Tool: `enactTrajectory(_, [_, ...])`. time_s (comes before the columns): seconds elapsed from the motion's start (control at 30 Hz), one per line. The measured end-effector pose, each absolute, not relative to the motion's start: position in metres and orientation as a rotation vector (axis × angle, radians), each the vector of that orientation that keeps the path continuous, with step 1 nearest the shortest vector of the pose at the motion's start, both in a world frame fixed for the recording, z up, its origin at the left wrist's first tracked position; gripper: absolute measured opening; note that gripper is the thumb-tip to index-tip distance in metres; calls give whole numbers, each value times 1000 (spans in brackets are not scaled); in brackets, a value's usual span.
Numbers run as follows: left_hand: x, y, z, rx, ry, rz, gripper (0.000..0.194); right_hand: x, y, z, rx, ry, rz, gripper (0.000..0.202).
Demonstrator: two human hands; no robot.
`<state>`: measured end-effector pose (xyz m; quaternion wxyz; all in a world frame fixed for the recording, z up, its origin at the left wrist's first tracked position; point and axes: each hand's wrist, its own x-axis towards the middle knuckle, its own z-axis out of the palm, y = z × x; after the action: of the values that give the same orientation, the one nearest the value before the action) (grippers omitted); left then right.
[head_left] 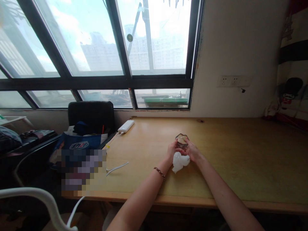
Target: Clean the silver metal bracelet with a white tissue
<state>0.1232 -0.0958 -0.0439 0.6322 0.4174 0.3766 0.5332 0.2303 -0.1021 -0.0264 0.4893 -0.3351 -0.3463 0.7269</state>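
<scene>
Near edge: two bare forearms reach over the wooden desk [240, 154]. Left hand [171, 150], with a braided bracelet [159, 173] at the wrist, and right hand [193, 152] together clasp a small clear glass [182, 141] held just above the desk's middle; a crumpled white tissue [180, 161] hangs beneath it, pinched between both hands. Farther left: a white cable [117, 167] and a white power bank [126, 126]. Beyond: a black chair [91, 115] and the window [101, 48].

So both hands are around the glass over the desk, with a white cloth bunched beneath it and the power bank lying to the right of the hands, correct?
Not quite: the head view shows the power bank to the left of the hands, near the window. The rest holds: left hand and right hand around the glass, white cloth beneath.
</scene>
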Motion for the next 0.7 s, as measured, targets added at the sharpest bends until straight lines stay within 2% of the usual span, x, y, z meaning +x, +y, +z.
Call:
enactTrajectory(0.1, [123, -100, -41, 965, 970, 1120, 55, 228, -101, -32, -819, -657, 1733, 26])
enactTrajectory(0.23, [109, -104, -29, 1378, 1262, 1403, 39, 237, -95, -32, -850, -532, 1535, 17])
enactTrajectory(0.3, [103, -106, -22, 1653, 1343, 1431, 34, 244, -91, -29, -845, -490, 1451, 15])
enactTrajectory(0.5, [97, -116, -19, 2001, 804, 613, 32, 264, -84, -25, -819, -389, 1358, 14])
enactTrajectory(0.63, [93, -118, -17, 2030, 674, 378, 26, 267, -81, -29, -813, -385, 1362, 11])
enactTrajectory(0.7, [90, -114, -12, 2030, 756, 406, 19, 266, -80, -31, -823, -391, 1357, 10])
